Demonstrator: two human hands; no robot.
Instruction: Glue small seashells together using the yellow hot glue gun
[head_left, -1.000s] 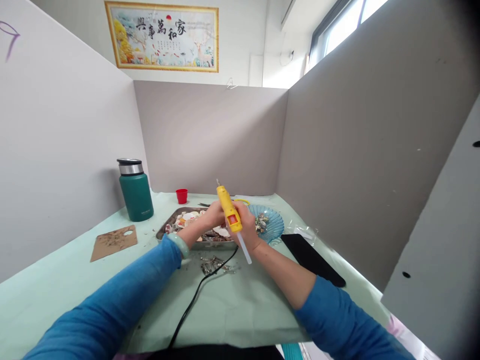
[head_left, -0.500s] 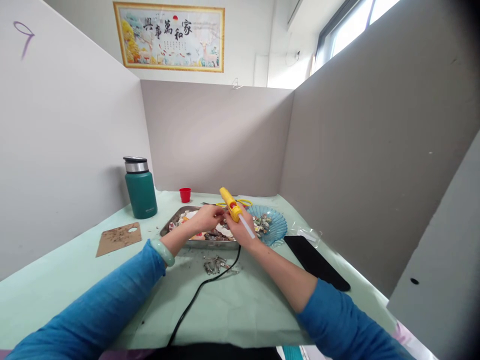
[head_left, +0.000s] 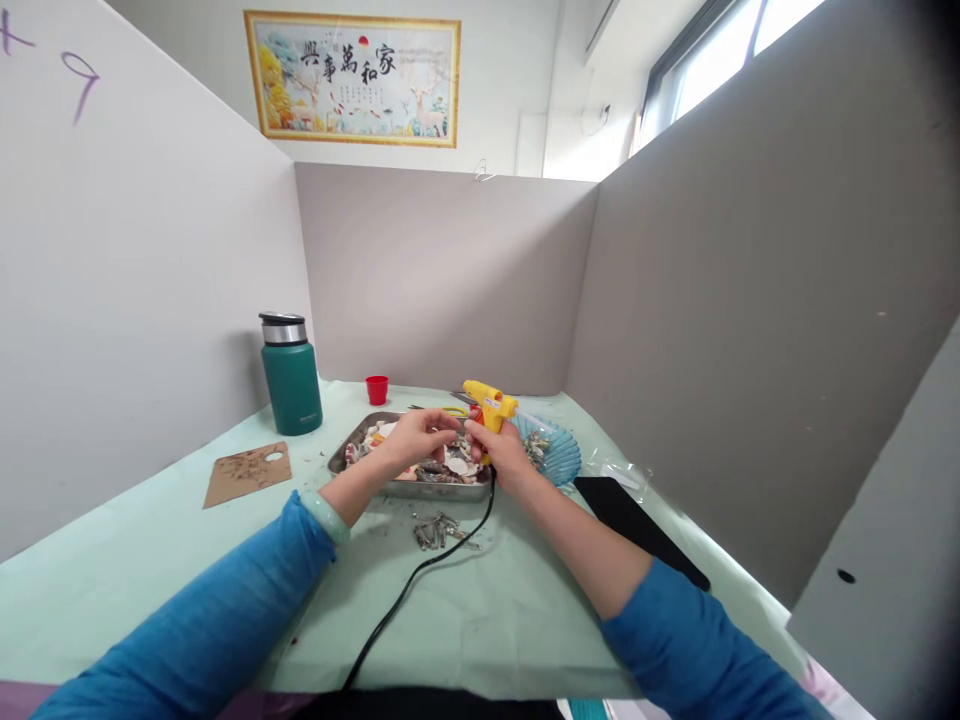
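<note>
A yellow hot glue gun [head_left: 491,402] with a red trigger is in my right hand [head_left: 501,448], whose fingers wrap round its handle. A pale glue stick [head_left: 536,423] sticks out of its rear, to the right. My left hand [head_left: 421,437] hovers over the metal tray [head_left: 442,490], close to my right fingertips. Its fingers are slightly curved and apart from the thumb, and I see nothing between them. Shells and shell pieces [head_left: 456,465] fill the tray. Behind my right hand, a blue scalloped plate [head_left: 564,455] holds small shells, partly hidden.
Small metal clips [head_left: 435,532] lie before the tray, beside the black cord [head_left: 405,590]. A brown board [head_left: 244,475], green bottle [head_left: 291,385] and red cup [head_left: 377,391] stand left and behind. A black strip [head_left: 637,530] and clear plastic bag [head_left: 622,475] lie right. Panels enclose the table.
The glue gun has turned in my right hand, its stick now pointing right rather than down toward my wrist. My left fingers have loosened and moved slightly apart. The view has shifted a little.
</note>
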